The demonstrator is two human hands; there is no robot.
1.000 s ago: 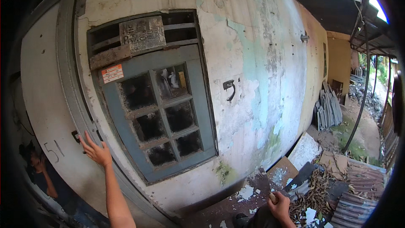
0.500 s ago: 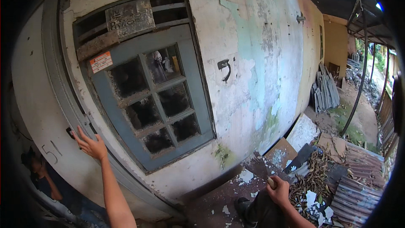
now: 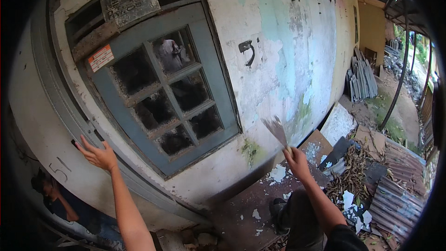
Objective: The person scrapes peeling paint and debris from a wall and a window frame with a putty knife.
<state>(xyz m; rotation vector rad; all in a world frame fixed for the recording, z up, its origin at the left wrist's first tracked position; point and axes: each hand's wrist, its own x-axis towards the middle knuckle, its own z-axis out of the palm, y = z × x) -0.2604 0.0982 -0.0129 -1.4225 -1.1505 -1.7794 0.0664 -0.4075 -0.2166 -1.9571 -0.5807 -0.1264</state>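
Observation:
My right hand is closed round the handle of a scraper, its wide worn blade pointing up and left. The blade is by the lower part of a peeling white and pale green wall; whether it touches cannot be made out. My left hand, fingers stretched out, rests at the edge of a white door panel, next to a small black fitting and the grey door frame. Between my hands is a blue-grey window with several dusty panes.
Flaked paint lies on the brown board by my feet. To the right are dry leaves and corrugated metal sheets. Grey slats lean on the wall farther back. A person is at the lower left.
My right hand has risen toward the wall, bringing the scraper's blade up against the view of its lower part. My left hand stays at the door edge. The view has shifted slightly.

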